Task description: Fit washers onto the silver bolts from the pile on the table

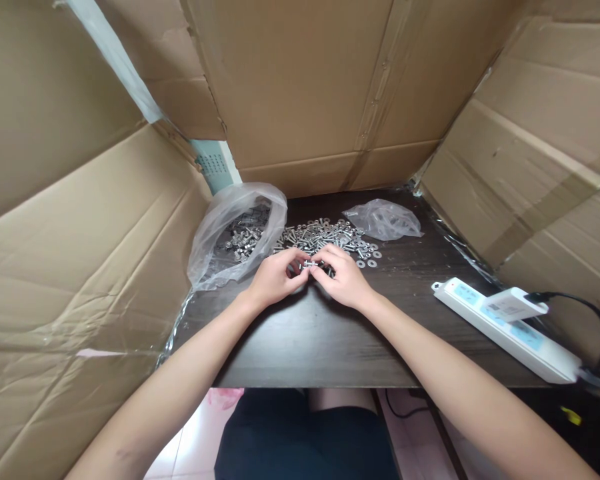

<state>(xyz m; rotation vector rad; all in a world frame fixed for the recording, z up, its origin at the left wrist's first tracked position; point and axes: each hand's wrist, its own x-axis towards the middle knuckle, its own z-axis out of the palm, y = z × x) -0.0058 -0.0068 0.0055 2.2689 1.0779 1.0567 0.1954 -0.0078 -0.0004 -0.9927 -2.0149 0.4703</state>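
My left hand (281, 275) and my right hand (341, 276) meet over the middle of the table, fingertips almost touching. Between them is a small silvery bolt (310, 265), lying sideways, with the fingers of both hands closed on it. Whether a washer or nut sits on it is too small to tell. Just behind my fingers spreads a loose pile of bolts (325, 233). Several flat washers (372, 264) lie at the pile's right side. Part of the pile is hidden by my hands.
An open clear plastic bag (200, 257) with metal hardware stands on the left. A crumpled plastic bag (387, 220) lies behind right. On the right of the dark table (300, 347) is a white power strip (510, 333) with a plugged-in adapter (513, 305). Cardboard walls (320, 87) enclose the table.
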